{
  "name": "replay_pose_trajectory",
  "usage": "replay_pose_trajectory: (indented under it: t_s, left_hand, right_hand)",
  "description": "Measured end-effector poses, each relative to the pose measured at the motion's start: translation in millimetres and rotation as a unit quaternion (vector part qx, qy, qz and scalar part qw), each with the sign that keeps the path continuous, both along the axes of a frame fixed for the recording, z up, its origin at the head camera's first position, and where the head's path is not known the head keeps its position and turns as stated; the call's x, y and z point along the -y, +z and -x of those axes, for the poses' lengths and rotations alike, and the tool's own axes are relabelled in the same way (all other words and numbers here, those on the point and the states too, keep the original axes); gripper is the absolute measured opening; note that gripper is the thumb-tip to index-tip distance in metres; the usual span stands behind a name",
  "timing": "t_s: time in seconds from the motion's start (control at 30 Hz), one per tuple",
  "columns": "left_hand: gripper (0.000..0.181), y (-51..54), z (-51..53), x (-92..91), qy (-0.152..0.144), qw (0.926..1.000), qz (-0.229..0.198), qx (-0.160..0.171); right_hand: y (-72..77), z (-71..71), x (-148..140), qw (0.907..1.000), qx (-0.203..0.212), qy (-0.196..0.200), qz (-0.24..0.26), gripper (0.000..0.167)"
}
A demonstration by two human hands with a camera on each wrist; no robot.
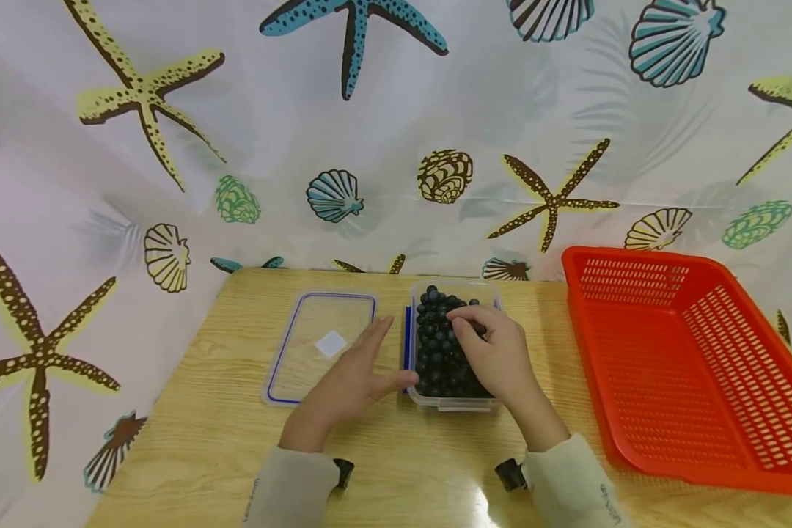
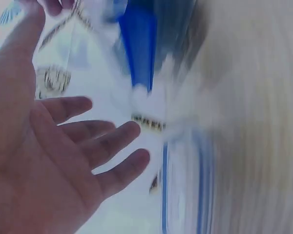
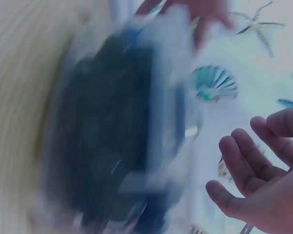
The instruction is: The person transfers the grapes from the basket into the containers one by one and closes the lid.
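Observation:
Dark grapes [image 1: 438, 341] in a bunch fill a clear plastic container [image 1: 429, 402], whose blue side clip hangs down on the left. Over the right part of the grapes is my right hand [image 1: 498, 356], fingers loosely bent and nothing seen between them. My left hand [image 1: 346, 385] is beside the container's left wall with fingers spread; its thumb is close to the rim, and I cannot tell whether it touches. The left wrist view shows this left palm [image 2: 58, 156] bare. In the right wrist view the grapes [image 3: 107, 122] are blurred.
A clear lid [image 1: 310, 319] with a blue seal lies on the wooden table [image 1: 218, 433], left of the container. A red perforated basket [image 1: 699, 396] stands on the right. Behind hangs a white cloth [image 1: 396, 132] printed with starfish and shells.

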State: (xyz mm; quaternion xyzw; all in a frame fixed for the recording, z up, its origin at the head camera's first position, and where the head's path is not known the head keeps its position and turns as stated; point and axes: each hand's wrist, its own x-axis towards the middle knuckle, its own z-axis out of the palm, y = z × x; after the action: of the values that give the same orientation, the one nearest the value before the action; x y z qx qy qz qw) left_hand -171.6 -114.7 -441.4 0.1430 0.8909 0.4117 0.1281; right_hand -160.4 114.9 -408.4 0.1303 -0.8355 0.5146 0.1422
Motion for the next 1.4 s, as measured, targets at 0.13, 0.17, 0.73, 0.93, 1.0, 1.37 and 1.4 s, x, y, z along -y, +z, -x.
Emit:
replay_pose_trajectory:
  t_s: [0.13,0.17,0.73,0.93,1.0,1.37,1.4]
  left_hand:
    - [0.091,2.5,7.9,30.5,0.051,0.9976,0.045,-0.013]
    - [0.089,2.5,9.1,37.8,0.064,0.9959,0.063,-0.017]
    - [0.087,-5.0,14.5,84.4,0.145,0.979,0.131,0.056]
    - [0.085,-7.4,12.9,79.7,0.168,0.9715,0.162,0.041]
    - [0.084,-7.4,12.2,78.8,0.173,0.969,0.174,0.031]
    - [0.085,10.6,8.1,81.7,0.209,0.9605,0.183,-0.006]
    - [0.085,13.1,7.2,82.2,0.214,0.9603,0.179,-0.011]
  right_hand:
    - [7.5,-7.9,27.4,0.9964,-0.004,0.035,0.077,0.017]
    - [7.7,-10.0,37.1,0.994,0.002,0.051,0.096,0.017]
    - [-36.3,2.0,151.5,0.9501,0.293,0.053,0.094,0.09]
    - [-44.6,7.4,149.1,0.9331,0.328,0.071,0.13,0.085]
    - [-44.7,7.3,145.6,0.9311,0.327,0.072,0.144,0.081]
    - [-26.3,4.6,140.4,0.9553,0.261,0.086,0.11,0.079]
    - [-23.7,4.1,139.5,0.9579,0.253,0.091,0.102,0.079]
